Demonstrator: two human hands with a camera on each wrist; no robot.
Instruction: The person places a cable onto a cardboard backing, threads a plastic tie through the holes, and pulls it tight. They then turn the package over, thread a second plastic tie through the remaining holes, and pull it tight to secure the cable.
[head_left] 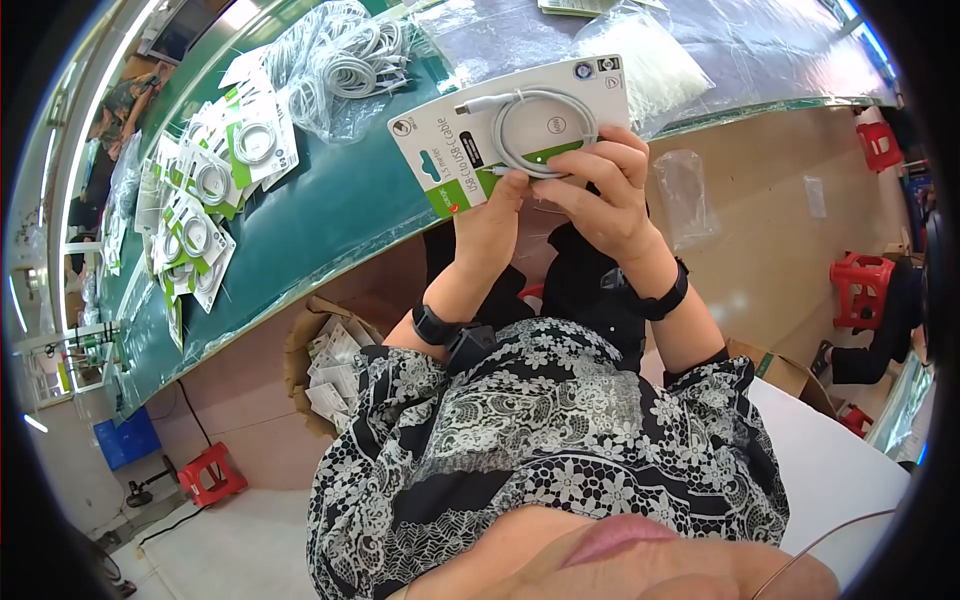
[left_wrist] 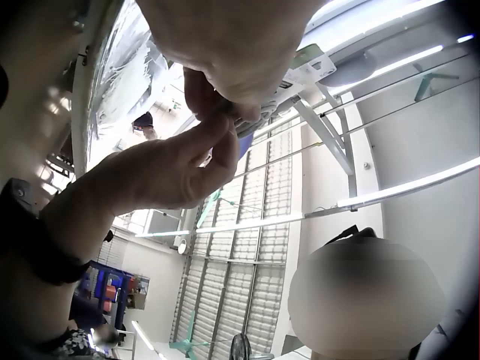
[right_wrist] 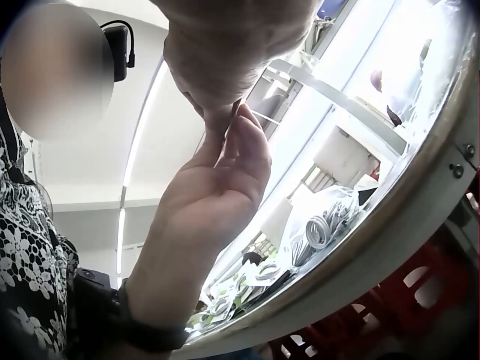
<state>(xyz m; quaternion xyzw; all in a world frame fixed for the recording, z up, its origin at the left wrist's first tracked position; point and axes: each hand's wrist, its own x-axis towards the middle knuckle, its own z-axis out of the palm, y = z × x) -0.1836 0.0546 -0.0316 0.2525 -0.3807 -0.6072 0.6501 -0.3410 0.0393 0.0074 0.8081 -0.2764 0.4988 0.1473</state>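
A white and green packaging card (head_left: 610, 98), printed as a USB-C to USB cable pack, is raised over the table's near edge in the head view. Its coiled white USB cable (head_left: 545, 92) lies across the front. My left hand (head_left: 488, 228) grips the card's lower edge, thumb on the front by the cable's lower plug. On the right side, my right hand (head_left: 605, 190) curls its fingers over the coil's lower part and pinches it against the card. Both wrist views show the two hands (left_wrist: 176, 169) (right_wrist: 214, 199) meeting at the fingertips; there the card is mostly hidden.
Several carded cables (head_left: 210, 185) lie heaped on the green table (head_left: 300, 225) at left. Behind them sits a bag of coiled cables (head_left: 350, 70). A clear bag of white pieces (head_left: 645, 65) stands at the back. Below the table is an open carton (head_left: 300, 360) of cards.
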